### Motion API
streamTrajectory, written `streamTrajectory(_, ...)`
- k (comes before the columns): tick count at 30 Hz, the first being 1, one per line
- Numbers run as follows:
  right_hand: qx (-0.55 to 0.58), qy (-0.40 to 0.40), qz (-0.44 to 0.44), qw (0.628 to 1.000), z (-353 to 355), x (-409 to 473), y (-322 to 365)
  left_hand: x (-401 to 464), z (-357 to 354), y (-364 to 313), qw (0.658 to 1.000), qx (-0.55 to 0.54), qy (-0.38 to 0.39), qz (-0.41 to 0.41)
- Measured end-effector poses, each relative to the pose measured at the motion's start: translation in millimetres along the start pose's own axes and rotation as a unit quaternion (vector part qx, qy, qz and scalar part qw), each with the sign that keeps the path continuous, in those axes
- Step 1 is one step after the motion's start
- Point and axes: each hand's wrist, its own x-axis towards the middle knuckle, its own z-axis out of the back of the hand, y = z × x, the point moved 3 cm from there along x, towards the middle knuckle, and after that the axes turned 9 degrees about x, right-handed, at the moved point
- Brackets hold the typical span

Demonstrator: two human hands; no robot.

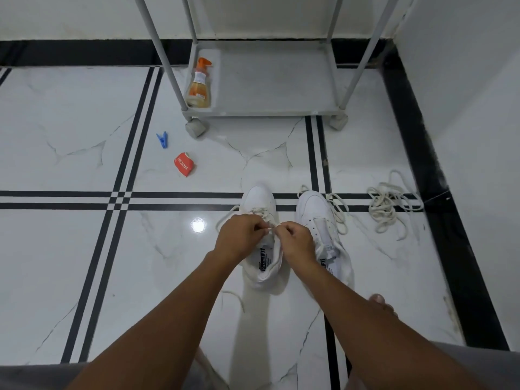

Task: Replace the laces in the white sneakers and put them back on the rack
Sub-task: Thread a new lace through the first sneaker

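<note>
White sneakers stood side by side on the floor (70,122) before the rack (270,80). Over the left sneaker (260,204), the left hand (239,237) and right hand (297,242) pinched its lace (271,227) together. The right sneaker (315,209) stood unlaced, loose laces (389,204) nearby.

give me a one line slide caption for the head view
Both hands, left hand and right hand, pinch a lace over the left sneaker; right sneaker is unlaced.
</note>
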Motion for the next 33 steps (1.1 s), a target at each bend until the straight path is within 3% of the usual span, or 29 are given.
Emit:
streamTrajectory(15,0.007,0.008,0.022,1.000,-10.2,-6.6,1.9,8.6,-4.9,-11.9,0.995,0.093,0.015,0.039)
streamTrajectory(22,-0.004,0.026,0.045,0.999,-12.4,-10.2,7.0,10.7,0.3,-0.3,0.997,-0.038,-0.018,0.071)
streamTrajectory(28,0.004,0.021,0.044,0.999,-15.8,-10.3,7.6,11.1,3.0,3.2,0.998,-0.051,0.032,0.018)
streamTrajectory(33,0.005,0.025,0.045,0.999,-14.7,-12.1,8.5,12.1,2.3,1.5,0.999,0.012,0.032,-0.017)
